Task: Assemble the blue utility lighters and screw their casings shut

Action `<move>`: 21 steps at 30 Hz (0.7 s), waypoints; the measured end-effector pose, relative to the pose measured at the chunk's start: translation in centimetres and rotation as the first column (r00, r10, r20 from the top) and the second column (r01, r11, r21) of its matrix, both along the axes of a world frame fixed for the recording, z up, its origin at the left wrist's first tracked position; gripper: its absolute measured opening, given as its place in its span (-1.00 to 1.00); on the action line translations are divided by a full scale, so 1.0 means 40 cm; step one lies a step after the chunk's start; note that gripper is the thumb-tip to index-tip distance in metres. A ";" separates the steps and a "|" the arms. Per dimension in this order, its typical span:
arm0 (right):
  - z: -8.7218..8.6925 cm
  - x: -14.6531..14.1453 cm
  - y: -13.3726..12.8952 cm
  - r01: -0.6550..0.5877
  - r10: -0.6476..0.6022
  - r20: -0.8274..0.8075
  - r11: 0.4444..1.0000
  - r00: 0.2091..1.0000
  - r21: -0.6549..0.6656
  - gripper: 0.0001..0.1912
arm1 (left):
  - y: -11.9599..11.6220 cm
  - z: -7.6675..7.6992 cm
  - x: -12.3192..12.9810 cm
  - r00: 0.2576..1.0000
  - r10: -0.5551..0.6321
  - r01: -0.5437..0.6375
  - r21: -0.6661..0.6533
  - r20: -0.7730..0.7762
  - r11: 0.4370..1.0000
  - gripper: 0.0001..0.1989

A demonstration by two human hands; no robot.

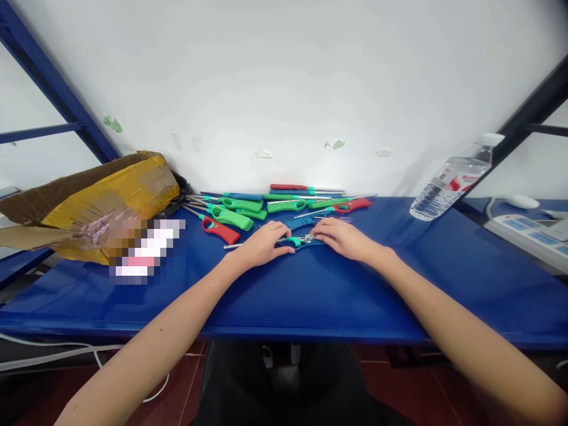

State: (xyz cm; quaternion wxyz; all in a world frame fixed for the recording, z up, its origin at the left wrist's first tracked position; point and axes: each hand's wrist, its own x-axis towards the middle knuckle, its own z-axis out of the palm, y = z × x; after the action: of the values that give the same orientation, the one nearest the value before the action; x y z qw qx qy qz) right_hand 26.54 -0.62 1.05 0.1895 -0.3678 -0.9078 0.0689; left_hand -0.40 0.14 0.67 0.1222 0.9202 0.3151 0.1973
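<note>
A blue lighter (314,242) with a teal trigger and a metal tube lies low over the blue table (310,302), its inner metal parts showing. Around its tube end and trigger, my left hand (265,244) is closed. The fingers of my right hand (339,238) are pressed together on its handle end and the small parts there. Just behind both hands rests a blue lighter piece (304,220). Further back lie several green lighters (233,218), a red one (220,231) to the left and another red one (352,205) to the right.
An open cardboard box (106,207) with yellow tape and pinkish contents stands at the left. A water bottle (452,177) and a white power strip (528,239) are at the right. The white wall (302,89) closes off the table's back edge.
</note>
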 end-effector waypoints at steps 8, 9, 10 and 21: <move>-0.003 -0.003 -0.004 0.020 -0.020 0.005 0.999 1.000 0.031 -0.68 | -0.003 0.002 0.000 1.000 0.026 -0.026 -0.009 0.014 1.000 -0.73; -0.003 -0.005 -0.005 0.024 -0.024 0.005 0.999 1.000 0.040 -0.68 | -0.003 0.001 0.000 0.999 0.030 -0.029 -0.009 0.021 1.000 -0.72; -0.003 -0.007 -0.007 0.030 -0.031 0.007 0.998 1.000 0.047 -0.69 | -0.003 0.000 0.000 0.999 0.032 -0.032 -0.009 0.029 0.999 -0.72; 0.002 -0.019 -0.015 0.092 -0.094 0.027 0.993 0.995 0.072 -0.73 | -0.001 -0.003 0.001 0.999 0.046 -0.046 0.001 0.028 0.999 -0.72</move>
State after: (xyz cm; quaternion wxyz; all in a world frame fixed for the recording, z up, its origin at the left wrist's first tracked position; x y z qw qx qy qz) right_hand 25.79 -1.22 1.12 0.1916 -0.4039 -0.8943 0.0222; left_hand -0.37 0.09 0.56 0.1211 0.9099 0.3346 0.2131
